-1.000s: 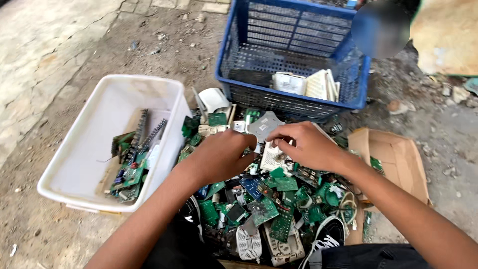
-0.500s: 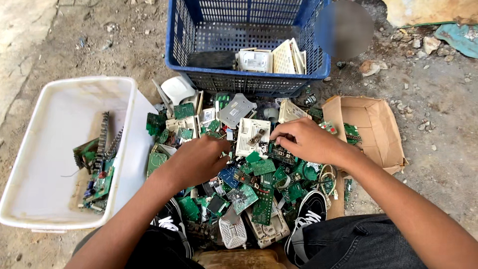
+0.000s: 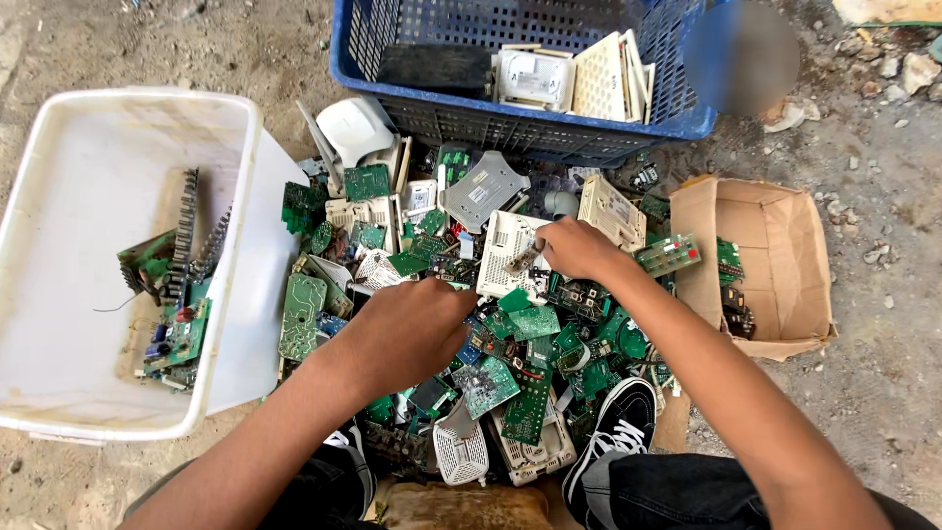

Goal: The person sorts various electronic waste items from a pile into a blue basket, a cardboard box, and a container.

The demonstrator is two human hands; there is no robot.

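Note:
A heap of green circuit boards and pale plastic device casings lies on the ground between my knees. My left hand is pressed into the middle of the heap, fingers curled down onto a dark green board. My right hand pinches a small piece at the edge of a white perforated plastic casing near the top of the heap. What the left fingers grip is hidden beneath the hand.
A white plastic tub at the left holds a few boards and a black heat sink. A blue slatted crate at the top holds white casings. An open cardboard box lies at the right. My black shoe rests below the heap.
The view has shifted down and closer. Both hands stay in the heap; my right hand has moved up onto the white perforated casing, and my left hand has edged rightward.

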